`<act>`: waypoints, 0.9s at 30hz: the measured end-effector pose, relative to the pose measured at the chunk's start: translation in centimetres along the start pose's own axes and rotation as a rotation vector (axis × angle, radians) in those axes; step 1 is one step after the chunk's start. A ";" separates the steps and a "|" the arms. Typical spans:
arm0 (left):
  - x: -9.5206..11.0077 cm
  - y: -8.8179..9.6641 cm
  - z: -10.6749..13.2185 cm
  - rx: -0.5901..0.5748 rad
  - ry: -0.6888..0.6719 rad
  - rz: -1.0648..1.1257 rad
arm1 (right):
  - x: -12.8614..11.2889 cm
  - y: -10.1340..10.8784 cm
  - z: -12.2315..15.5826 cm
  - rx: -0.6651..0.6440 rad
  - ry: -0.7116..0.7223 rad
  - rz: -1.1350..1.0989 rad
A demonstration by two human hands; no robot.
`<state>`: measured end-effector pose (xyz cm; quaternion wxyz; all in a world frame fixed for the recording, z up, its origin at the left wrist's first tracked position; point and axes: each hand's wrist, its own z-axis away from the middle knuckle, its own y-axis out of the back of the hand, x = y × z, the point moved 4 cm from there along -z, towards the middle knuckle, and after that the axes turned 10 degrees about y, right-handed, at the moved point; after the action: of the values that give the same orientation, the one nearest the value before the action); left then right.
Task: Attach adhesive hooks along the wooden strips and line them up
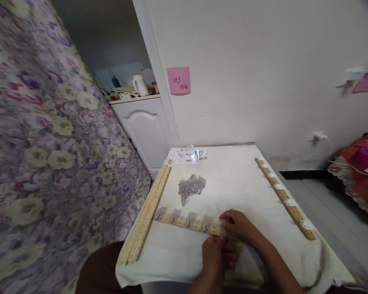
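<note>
A narrow wooden strip with holes (180, 221) lies across the near part of the table. Small metal pieces with clear tabs (188, 220) sit along it at intervals. At the strip's right end, my left hand (214, 254) is closed at its near edge, fingertips by a small shiny piece. My right hand (237, 225) bends over the same end from the far side, its thumb and fingers drawn in around that piece. What either hand pinches is too small to make out. Beyond the strip lies a loose pile of greyish see-through pieces (191, 187) with metal bits.
Longer holed wooden strips (145, 214) lie along the left edge of the cloth-covered table (233, 179). Another strip (290, 209), bearing several white pieces, runs along the right edge. Flat packages (184, 157) lie at the back left. A flowered curtain (64, 134) hangs left.
</note>
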<state>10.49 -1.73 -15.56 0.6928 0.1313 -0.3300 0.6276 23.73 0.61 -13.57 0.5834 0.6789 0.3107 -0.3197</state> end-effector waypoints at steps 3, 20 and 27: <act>0.1 0.0 0.0 0.026 -0.003 -0.024 | 0.0 -0.1 0.0 0.006 -0.003 0.017; 0.3 -0.2 0.2 0.094 -0.004 -0.064 | 0.3 -0.1 0.1 -0.046 -0.024 -0.088; 0.3 -0.3 0.4 0.076 -0.031 -0.034 | 1.0 -0.5 0.2 -0.059 -0.012 -0.159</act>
<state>10.64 -1.79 -15.00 0.6928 0.1730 -0.3143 0.6256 23.90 0.55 -14.73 0.5779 0.6325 0.3696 -0.3598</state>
